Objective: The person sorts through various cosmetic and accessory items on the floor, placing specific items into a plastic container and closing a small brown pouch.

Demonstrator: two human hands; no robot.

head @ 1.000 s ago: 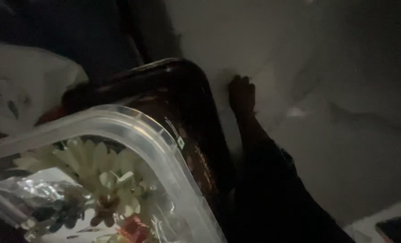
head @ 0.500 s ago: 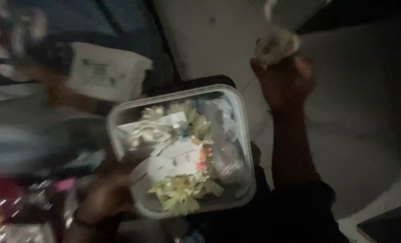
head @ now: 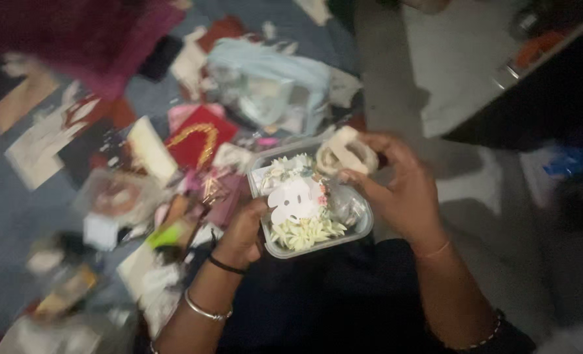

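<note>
Hands now meet over the lap: left hand [head: 242, 233] grips the near-left edge of a clear plastic container [head: 360, 219], no longer held up close to the camera. Right hand [head: 399, 190] pinches a pale, soft-looking roll [head: 347, 152], now brought down to the container's far rim. Inside: cream fabric flowers [head: 304, 231], crinkly wrap (blurry). Floor to the left carries scattered papers, a red card [head: 196, 141], a pale blue bag [head: 272, 82].

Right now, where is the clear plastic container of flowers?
In the head view, the clear plastic container sits centre frame over the person's lap, left hand gripping its near-left edge, right hand holding a pale roll above its far-right corner.
</note>
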